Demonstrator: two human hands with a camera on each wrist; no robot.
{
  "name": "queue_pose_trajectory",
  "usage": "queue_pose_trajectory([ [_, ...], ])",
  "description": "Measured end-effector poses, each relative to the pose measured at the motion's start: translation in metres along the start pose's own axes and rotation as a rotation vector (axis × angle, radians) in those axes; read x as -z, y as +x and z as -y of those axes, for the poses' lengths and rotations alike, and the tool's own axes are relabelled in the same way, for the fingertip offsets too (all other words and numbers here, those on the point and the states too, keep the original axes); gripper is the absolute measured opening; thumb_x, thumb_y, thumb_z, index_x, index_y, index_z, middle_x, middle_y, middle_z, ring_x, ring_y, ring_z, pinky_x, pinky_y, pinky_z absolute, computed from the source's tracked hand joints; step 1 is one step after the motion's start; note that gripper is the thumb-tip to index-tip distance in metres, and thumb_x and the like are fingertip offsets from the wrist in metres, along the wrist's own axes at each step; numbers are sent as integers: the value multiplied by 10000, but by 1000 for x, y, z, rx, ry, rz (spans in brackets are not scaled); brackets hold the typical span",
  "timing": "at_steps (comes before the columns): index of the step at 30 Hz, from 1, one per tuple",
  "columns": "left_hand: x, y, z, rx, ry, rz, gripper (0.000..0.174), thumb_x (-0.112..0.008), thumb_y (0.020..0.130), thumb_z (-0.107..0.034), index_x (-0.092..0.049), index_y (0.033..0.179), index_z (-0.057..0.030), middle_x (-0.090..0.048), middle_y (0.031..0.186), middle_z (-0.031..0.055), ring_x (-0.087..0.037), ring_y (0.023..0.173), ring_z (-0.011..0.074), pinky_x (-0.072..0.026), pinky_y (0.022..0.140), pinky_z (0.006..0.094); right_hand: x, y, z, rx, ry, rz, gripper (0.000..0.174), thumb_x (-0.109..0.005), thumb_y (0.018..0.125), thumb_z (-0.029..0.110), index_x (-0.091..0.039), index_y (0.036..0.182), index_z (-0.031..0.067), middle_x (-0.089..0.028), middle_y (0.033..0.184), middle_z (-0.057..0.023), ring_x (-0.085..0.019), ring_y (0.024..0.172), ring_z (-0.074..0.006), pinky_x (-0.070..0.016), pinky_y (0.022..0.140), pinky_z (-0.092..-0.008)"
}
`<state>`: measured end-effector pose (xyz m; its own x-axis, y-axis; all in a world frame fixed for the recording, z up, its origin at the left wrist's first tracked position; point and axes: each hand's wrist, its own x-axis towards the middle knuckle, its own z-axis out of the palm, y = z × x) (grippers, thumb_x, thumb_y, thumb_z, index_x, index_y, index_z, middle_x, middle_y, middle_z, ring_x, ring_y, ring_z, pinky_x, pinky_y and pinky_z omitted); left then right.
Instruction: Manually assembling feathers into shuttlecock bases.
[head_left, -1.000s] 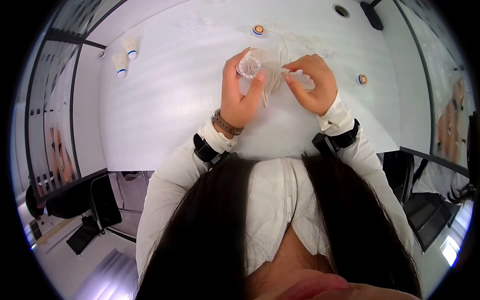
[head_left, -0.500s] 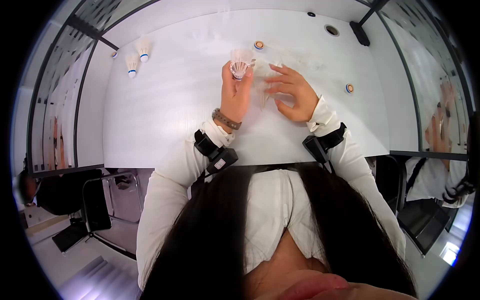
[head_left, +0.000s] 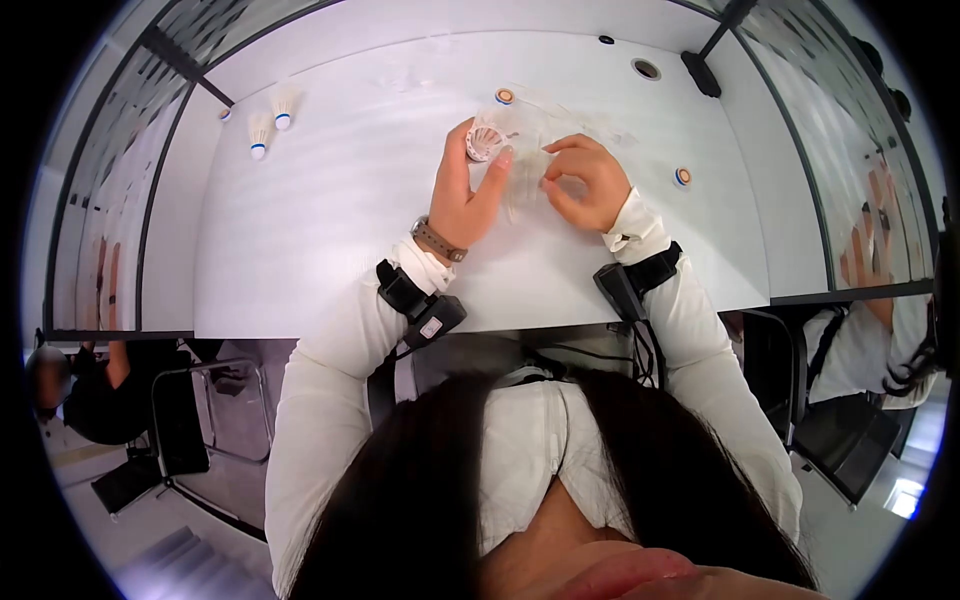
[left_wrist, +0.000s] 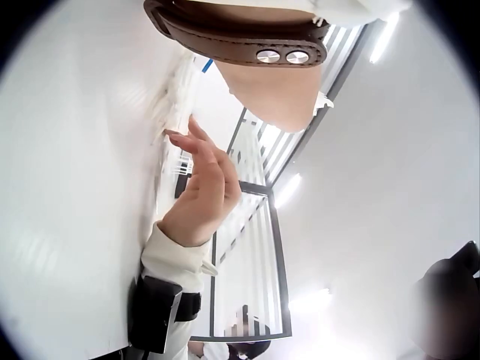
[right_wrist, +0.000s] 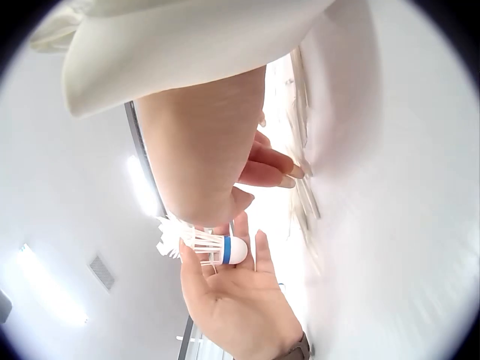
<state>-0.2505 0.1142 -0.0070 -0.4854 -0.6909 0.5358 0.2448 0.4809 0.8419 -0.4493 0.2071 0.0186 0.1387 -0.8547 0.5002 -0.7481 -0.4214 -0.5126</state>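
Observation:
My left hand [head_left: 465,195] holds a shuttlecock [head_left: 487,142] above the table, its open feather end facing up toward the head camera. From the right wrist view, the shuttlecock [right_wrist: 234,250] shows a white rounded head, a blue band and bare white quills with some feather left at the tips. Just to its right, my right hand [head_left: 592,190] hovers over a loose heap of white feathers [head_left: 527,185], fingers bent and fingertips right at the heap. The left wrist view shows these fingers [left_wrist: 206,169] close over the feathers, thumb side hidden.
Two whole shuttlecocks [head_left: 283,110] lie at the back left of the white table [head_left: 330,220]. Round shuttlecock heads with blue rims lie beyond the hands [head_left: 504,96], to the right [head_left: 683,177] and by the left panel [head_left: 225,114]. Low walls enclose the table.
The right hand let go of the quills, spread its fingers over the heap, then bent them closer together there. The left hand has kept hold of the shuttlecock, turning it slightly.

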Motion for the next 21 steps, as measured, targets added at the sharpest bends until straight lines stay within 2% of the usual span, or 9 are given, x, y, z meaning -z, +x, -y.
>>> queue_pose_trajectory([
  [4,-1,1,2,27,-46,-10,425,-595,987,-129,-436,1347,33,-602,1187,119,-575,1085,169,-453,969,320,1,3,2,89,-9,8,149,-709,736,122,-729,862,44,-701,877,-135,-626,1000,-363,-512,859,-433],
  [7,0,1,2,34,-55,-5,412,-596,993,-140,-441,1335,31,-607,1175,110,-578,1077,161,-455,968,318,-3,3,3,72,66,50,204,-720,740,147,-750,916,48,-680,907,-153,-612,969,-347,-502,855,-428],
  [10,-1,2,2,45,-68,-9,403,-594,998,-150,-444,1327,29,-611,1162,103,-578,1072,154,-458,963,318,2,2,10,64,1,122,250,-742,743,177,-759,956,47,-659,913,-156,-599,949,-333,-494,851,-432],
  [13,-2,1,1,74,-93,-15,402,-593,1001,-155,-445,1326,29,-613,1161,105,-578,1073,152,-458,965,319,5,3,16,-2,-33,176,231,-745,777,163,-749,973,41,-660,975,-157,-591,1043,-355,-488,923,-438],
  [16,-1,2,1,70,-82,-25,400,-591,1002,-151,-442,1327,28,-614,1165,108,-580,1073,153,-461,964,319,-3,2,5,30,-93,46,231,-765,794,242,-754,913,44,-666,908,-128,-620,980,-349,-501,862,-442],
  [17,-1,2,0,78,-85,-22,399,-591,1002,-151,-442,1327,26,-614,1168,108,-581,1074,152,-462,963,318,-4,-1,2,20,-183,39,226,-753,826,259,-752,895,44,-698,1003,-135,-622,1096,-374,-504,925,-438],
  [21,-1,4,1,112,-111,-28,394,-590,1003,-149,-443,1327,18,-615,1177,107,-587,1068,149,-470,950,310,-2,-2,4,-49,-246,90,269,-732,853,275,-740,939,21,-692,1157,-171,-560,1248,-392,-481,1012,-440],
])
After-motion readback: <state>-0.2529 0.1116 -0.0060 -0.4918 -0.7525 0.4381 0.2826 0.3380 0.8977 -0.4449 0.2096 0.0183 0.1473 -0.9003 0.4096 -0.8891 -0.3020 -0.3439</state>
